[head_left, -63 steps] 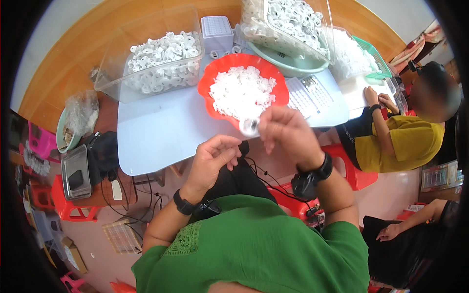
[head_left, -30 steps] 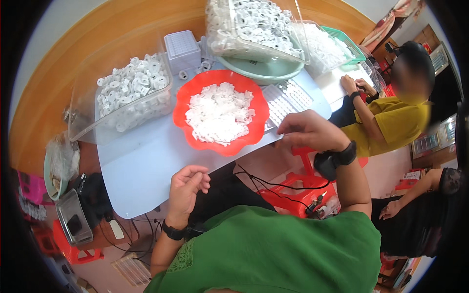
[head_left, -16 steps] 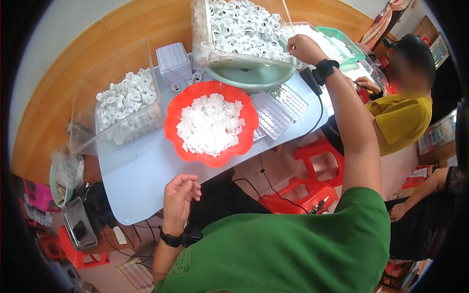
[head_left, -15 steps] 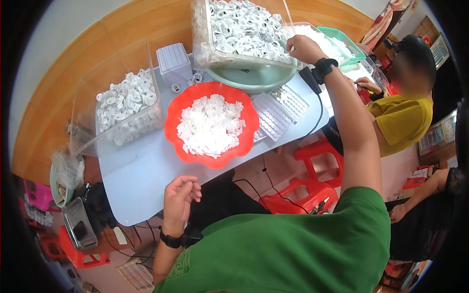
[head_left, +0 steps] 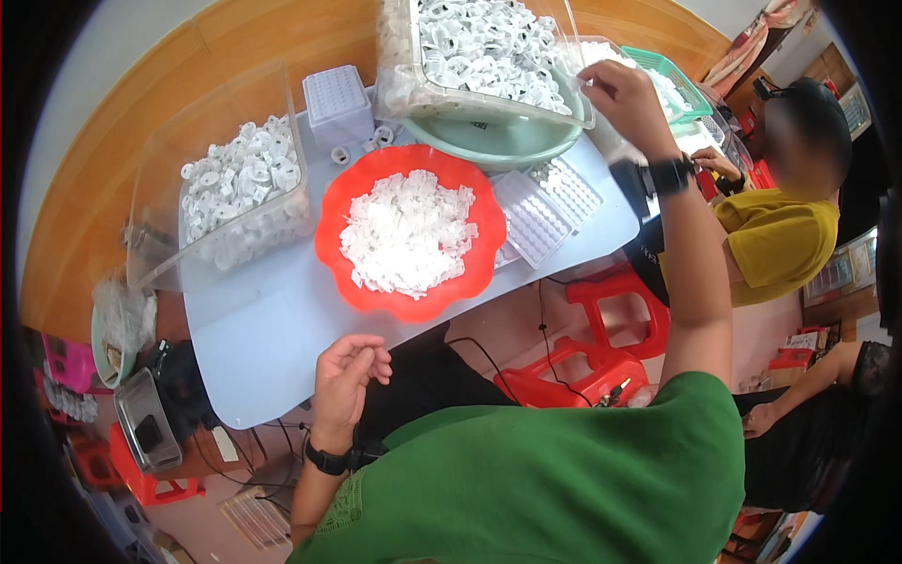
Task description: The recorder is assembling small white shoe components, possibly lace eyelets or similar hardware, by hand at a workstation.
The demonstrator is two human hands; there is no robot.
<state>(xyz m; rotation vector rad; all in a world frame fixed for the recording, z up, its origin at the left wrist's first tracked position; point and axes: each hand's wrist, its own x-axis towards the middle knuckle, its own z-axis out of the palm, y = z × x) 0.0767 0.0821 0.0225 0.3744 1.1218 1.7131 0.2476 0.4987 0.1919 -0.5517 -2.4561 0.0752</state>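
Observation:
My left hand (head_left: 346, 378) hovers at the near edge of the pale table (head_left: 268, 329), fingers loosely curled and holding nothing. My right hand (head_left: 622, 97) is stretched far out to the right rim of a clear bin (head_left: 484, 47) full of white plastic rings. Its fingers are at the bin's corner, and I cannot tell whether they pinch anything. The bin rests on a green basin (head_left: 498, 146). A red scalloped bowl (head_left: 329, 258) heaped with small white plastic parts (head_left: 409, 235) stands in the table's middle, between my two hands.
A second clear bin of white rings (head_left: 240, 197) stands at the left, with a white perforated block (head_left: 336, 99) behind the bowl. White pocketed trays (head_left: 550, 202) lie right of the bowl. A green basket (head_left: 672, 80), a person in a yellow shirt (head_left: 780, 235) and red stools (head_left: 620, 310) are to the right.
My right hand has left my left hand near my chest and reached up to the far bin. My left hand has stayed low by the table edge, opening.

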